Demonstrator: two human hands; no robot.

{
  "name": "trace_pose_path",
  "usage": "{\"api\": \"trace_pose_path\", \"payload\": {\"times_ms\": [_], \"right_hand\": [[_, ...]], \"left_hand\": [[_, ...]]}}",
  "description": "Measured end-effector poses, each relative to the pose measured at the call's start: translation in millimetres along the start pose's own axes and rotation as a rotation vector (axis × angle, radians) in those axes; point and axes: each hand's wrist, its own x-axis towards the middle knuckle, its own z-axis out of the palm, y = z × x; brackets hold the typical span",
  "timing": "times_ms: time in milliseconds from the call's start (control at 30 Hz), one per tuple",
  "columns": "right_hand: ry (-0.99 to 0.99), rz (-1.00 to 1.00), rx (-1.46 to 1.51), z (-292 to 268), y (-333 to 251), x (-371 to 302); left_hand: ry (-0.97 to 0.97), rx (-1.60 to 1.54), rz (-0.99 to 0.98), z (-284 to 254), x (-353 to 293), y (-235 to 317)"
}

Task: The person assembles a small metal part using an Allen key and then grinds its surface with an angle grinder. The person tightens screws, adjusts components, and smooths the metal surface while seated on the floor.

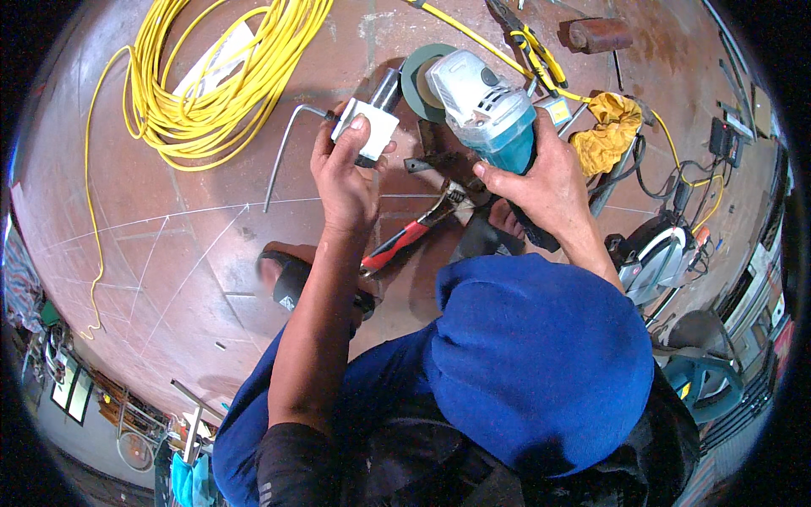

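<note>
My left hand (346,169) is closed around a white square-faced block (369,128). A shiny metal cylinder (387,89) sticks out at the block's far side, and a thin bent grey rod (281,152) reaches out to its left. In my right hand (549,173) is a teal and silver angle grinder (481,97), gripped round its body. The grinder's round greenish-grey disc (414,83) faces the cylinder, close beside it; whether they touch I cannot tell. Below, between my feet, lies an adjustable wrench (411,237) with a red and black handle.
A coil of yellow cable (253,101) lies at the far left. Yellow-handled pliers (541,59), a crumpled yellow glove (610,131) and a rusty metal cylinder (600,35) rest at the far right. A circular cutting machine (663,253) and black cords are on the right.
</note>
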Motion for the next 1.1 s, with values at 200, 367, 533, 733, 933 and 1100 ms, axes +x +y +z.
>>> {"api": "trace_pose_path", "payload": {"times_ms": [200, 367, 533, 733, 933, 1100], "right_hand": [[-0.016, 0.004, -0.053, -2.4, -1.9, -0.9], [-0.043, 0.044, -0.062, -3.2, -2.7, -1.7], [-0.058, 0.050, -0.072, -3.6, -1.6, -1.5], [-0.052, 0.026, -0.035, -2.3, -0.8, -2.9], [-0.042, 0.027, -0.030, -0.8, -0.5, -2.7], [-0.024, 0.012, -0.038, -0.2, 0.9, -2.3]], "left_hand": [[-0.015, 0.150, 0.210, 1.3, 1.5, 0.5], [-0.077, 0.196, 0.242, 1.0, -0.2, 2.3], [-0.093, 0.240, 0.233, -0.1, -1.7, 4.4], [-0.057, 0.095, 0.182, 0.3, 1.3, 3.3], [-0.046, 0.000, 0.011, -0.1, -1.5, 4.3], [-0.076, -0.037, -0.077, 0.4, -2.5, 4.5]]}}
